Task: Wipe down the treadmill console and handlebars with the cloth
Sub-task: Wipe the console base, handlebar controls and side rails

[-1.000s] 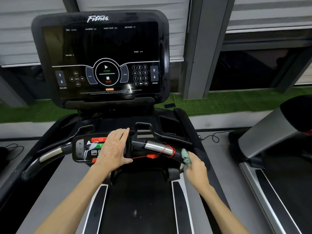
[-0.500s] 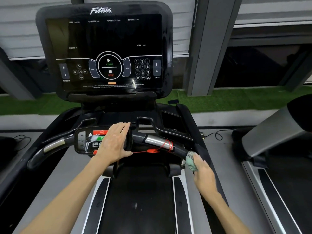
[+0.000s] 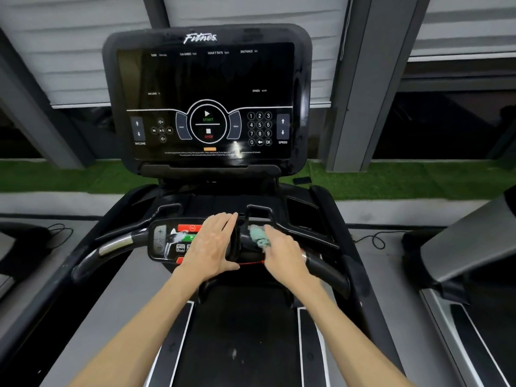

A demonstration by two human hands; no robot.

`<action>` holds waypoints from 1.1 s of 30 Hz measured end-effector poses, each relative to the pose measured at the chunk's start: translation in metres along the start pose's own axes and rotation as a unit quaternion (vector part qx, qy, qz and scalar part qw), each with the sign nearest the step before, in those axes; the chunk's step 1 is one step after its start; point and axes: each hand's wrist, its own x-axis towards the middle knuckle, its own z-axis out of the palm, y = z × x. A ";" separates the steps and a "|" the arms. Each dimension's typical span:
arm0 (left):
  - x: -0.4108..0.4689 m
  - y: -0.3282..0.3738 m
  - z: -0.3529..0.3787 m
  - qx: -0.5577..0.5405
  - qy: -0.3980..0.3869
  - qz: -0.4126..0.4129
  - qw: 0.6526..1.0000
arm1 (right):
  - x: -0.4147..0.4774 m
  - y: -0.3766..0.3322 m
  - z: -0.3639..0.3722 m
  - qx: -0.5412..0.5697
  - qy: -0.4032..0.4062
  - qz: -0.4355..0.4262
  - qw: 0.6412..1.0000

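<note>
The black treadmill console (image 3: 207,101) stands upright ahead, its screen dark with white button markings. Below it a curved black handlebar (image 3: 326,265) runs left to right, with a small control panel (image 3: 164,238) at its centre. My left hand (image 3: 213,243) rests flat on the right part of that panel, fingers straight. My right hand (image 3: 282,251) grips a crumpled pale green cloth (image 3: 258,236) and presses it on the handlebar just right of the panel. A red safety cord (image 3: 251,263) shows between my hands.
The treadmill belt (image 3: 237,336) runs under my arms. A second treadmill (image 3: 460,247) stands at the right. A cup-holder recess (image 3: 301,213) lies right of the console base. Black cables (image 3: 374,238) lie on the floor; green turf (image 3: 405,177) runs beyond.
My right hand has carried the cloth leftward along the handlebar, from its outer right bend to beside the control panel. My left hand has stayed on the panel. The view has tilted down.
</note>
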 end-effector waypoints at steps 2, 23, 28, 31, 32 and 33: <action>-0.001 -0.005 -0.001 -0.016 -0.003 0.011 1.000 | 0.006 -0.016 0.009 -0.010 -0.020 -0.038 0.999; -0.062 -0.140 0.005 -0.055 0.029 -0.024 0.998 | 0.011 -0.066 0.041 0.005 0.087 -0.046 0.995; -0.066 -0.150 0.012 -0.104 0.047 -0.008 0.993 | 0.032 -0.066 0.042 -0.076 0.112 -0.051 0.990; -0.064 -0.152 0.014 -0.132 0.052 -0.005 0.990 | 0.035 -0.064 0.051 -0.131 0.110 -0.056 0.984; -0.064 -0.153 0.015 -0.137 0.051 -0.007 0.989 | 0.034 -0.063 0.055 -0.137 0.111 -0.062 0.982; -0.063 -0.155 0.017 -0.142 0.054 -0.007 0.988 | 0.031 -0.063 0.058 -0.135 0.117 -0.067 0.982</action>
